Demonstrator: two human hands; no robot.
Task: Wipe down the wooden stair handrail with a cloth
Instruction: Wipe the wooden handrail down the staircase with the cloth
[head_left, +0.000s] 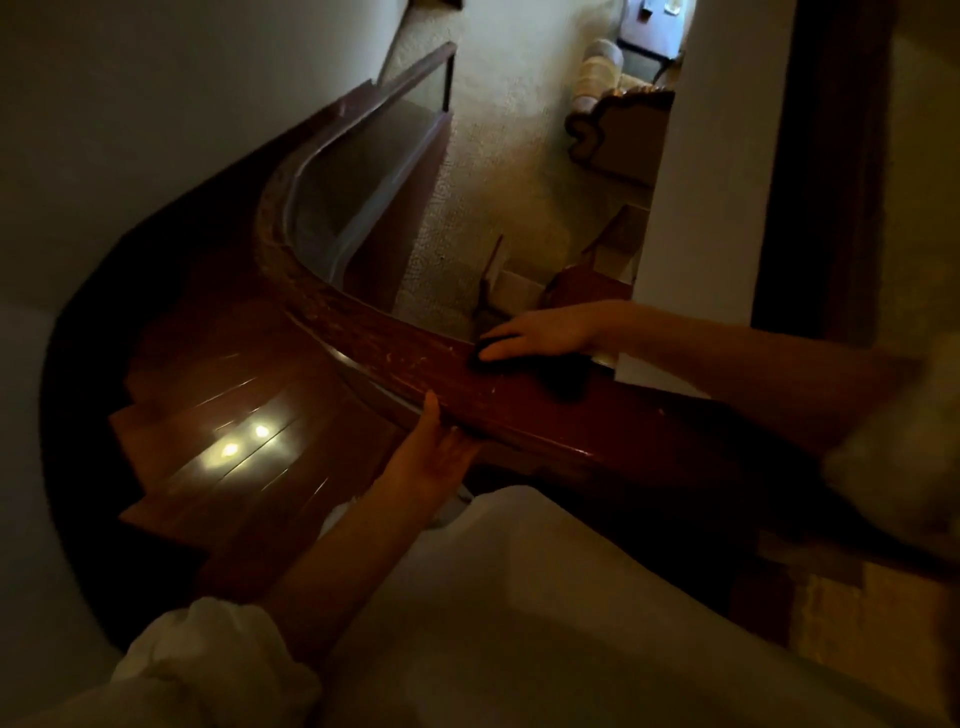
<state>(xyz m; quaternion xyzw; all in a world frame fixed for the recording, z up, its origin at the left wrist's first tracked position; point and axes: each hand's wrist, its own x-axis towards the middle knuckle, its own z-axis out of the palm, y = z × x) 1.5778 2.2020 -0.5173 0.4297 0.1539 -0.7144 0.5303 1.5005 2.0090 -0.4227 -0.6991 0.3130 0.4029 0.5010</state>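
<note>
The wooden handrail (395, 358) ran across our view from lower right to upper left, its long axis slanting away from us. Past the hands it bent round a curve and dropped toward the carpeted floor (493, 156) below. On its flat top, towards the right, lay the dark cloth (480, 354), most of it hidden. Our right hand (543, 336) pressed it flat, fingers stretched out and pointing left along the rail, pinching nothing. Our left hand (436, 452) was against the near side of the rail, a little further along and closer to us. Its thumb was raised onto the upper edge and its fingers looked straight along the underside, though the dim light kept us from being sure of any curl. We judged that the long unwiped stretch lay to the left of the cloth, along the rail's own axis toward the bend. The right hand, already on the cloth, was the one to carry the stroke that way, and the left thumb sat close beside that path. Beyond the rail were a glass panel (353, 171) under its descending run and the glossy wooden steps (208, 431), which caught two spots of light.
</note>
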